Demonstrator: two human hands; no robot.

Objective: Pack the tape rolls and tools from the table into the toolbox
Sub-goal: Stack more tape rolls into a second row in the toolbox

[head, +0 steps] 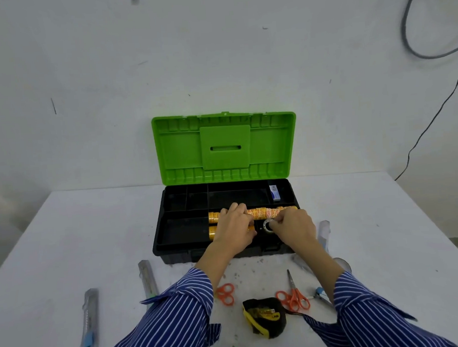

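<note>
The writing on the yellow tape rolls is too blurry to read. In the middle of the frame, inside the toolbox, the right hand pinches a clear tape roll at its fingertips. The left hand lies on the yellow rolls, fingers curled over them.

wall: white, scuffed, behind the table
cables: grey and black, hanging on the wall's right side
</note>
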